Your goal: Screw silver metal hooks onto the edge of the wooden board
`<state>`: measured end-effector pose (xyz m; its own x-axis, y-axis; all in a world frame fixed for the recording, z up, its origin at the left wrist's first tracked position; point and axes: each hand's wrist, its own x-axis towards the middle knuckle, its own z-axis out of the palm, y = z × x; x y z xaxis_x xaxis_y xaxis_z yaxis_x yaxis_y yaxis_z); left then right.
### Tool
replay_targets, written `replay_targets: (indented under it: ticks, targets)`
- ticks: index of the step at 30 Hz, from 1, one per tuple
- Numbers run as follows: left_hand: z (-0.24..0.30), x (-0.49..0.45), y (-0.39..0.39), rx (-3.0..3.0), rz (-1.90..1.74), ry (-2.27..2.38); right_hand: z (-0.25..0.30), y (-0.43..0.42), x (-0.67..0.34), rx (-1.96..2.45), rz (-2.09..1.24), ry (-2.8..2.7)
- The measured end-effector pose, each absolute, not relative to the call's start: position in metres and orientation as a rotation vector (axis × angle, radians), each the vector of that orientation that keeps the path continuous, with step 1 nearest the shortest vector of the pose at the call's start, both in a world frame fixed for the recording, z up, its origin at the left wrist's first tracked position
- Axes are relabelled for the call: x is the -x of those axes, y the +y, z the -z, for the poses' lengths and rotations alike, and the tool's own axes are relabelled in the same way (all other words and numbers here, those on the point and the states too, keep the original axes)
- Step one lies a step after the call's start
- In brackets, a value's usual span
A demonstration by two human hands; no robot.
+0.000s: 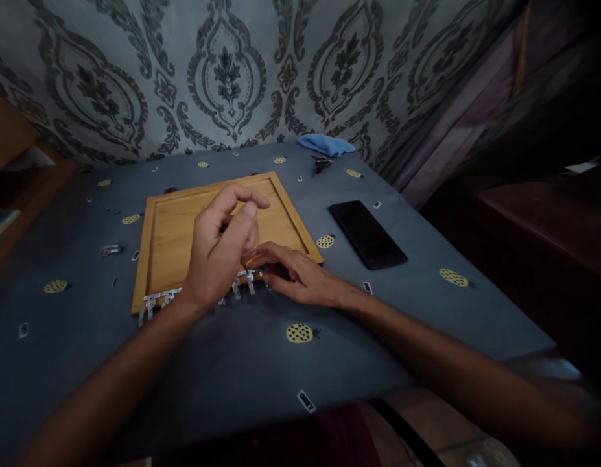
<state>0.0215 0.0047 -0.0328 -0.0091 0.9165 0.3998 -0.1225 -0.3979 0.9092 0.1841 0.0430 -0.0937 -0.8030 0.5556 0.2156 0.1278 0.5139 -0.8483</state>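
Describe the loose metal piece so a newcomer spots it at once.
On the blue-grey tablecloth, find the wooden panel. Left of it lies a small silvery metal piece. Unlike the brackets along the panel's near edge, it rests apart on the cloth.

A framed panel (176, 240) lies on the worktop (242, 370), fittings (152, 301) along its near edge, a smartphone (368, 235) at its right, a cloth (325, 144) beyond.

Home room, patterned wall (227, 78), pineapple-print tablecloth (358, 353)
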Motion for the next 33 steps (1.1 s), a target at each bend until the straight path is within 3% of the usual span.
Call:
replay_targets:
  ticks: [5,10,19,28,33]
  targets:
    - [0.028,-0.019,0.012,-1.508,-1.190,0.769,0.097,0.045,-0.185,0.519,-1.115,-2.330]
    - [0.024,-0.012,0.024,-1.496,-1.062,0.689,0.097,0.045,-0.186,0.539,-1.081,-2.348]
    - [0.024,-0.012,0.023,-1.461,-1.099,0.697,0.094,0.043,-0.187,0.564,-1.144,-2.328]
    - [0.015,-0.015,0.014,-1.301,-1.488,0.733,0.101,0.045,-0.202,0.671,-1.317,-2.107]
    - [0.021,-0.027,0.012,-1.293,-1.481,0.719,0.102,0.046,-0.202,0.681,-1.277,-2.102]
